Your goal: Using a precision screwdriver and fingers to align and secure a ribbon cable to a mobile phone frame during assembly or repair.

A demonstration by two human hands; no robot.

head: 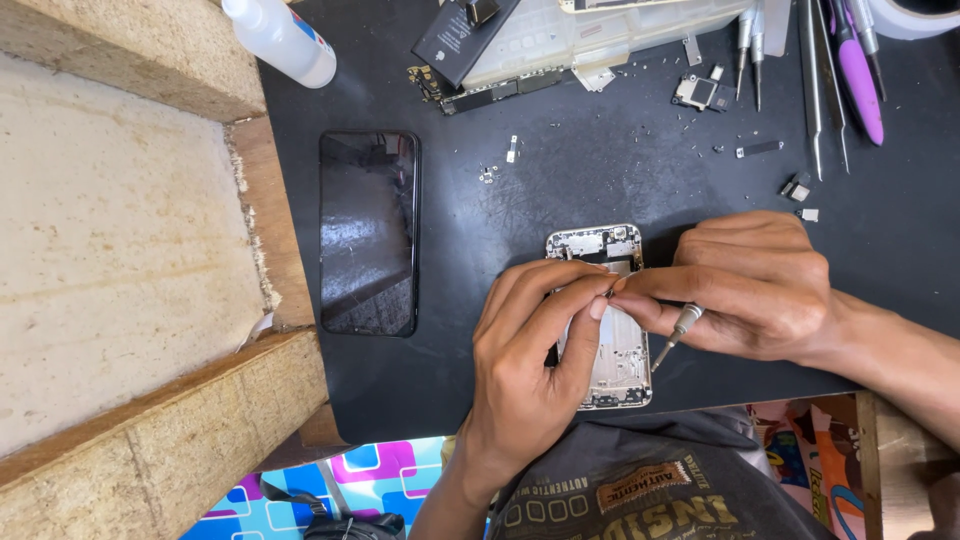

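An opened phone housing (608, 330), silver with bare metal inside, lies on the black work mat (500, 200). My left hand (530, 360) rests over its lower left part, thumb and forefinger pinched at a tiny part near the housing's upper middle. My right hand (755, 285) meets it fingertip to fingertip and holds a small screwdriver (676, 334), tip pointing down-left over the housing's right edge. The pinched part is too small to make out.
A black phone screen (368, 232) lies face up to the left. At the mat's far edge sit a battery (455, 42), a circuit board (490, 92), a clear parts tray (600, 35), tweezers and drivers (820, 80), a white bottle (282, 40) and loose screws. Rough wooden boards (120, 230) border the left.
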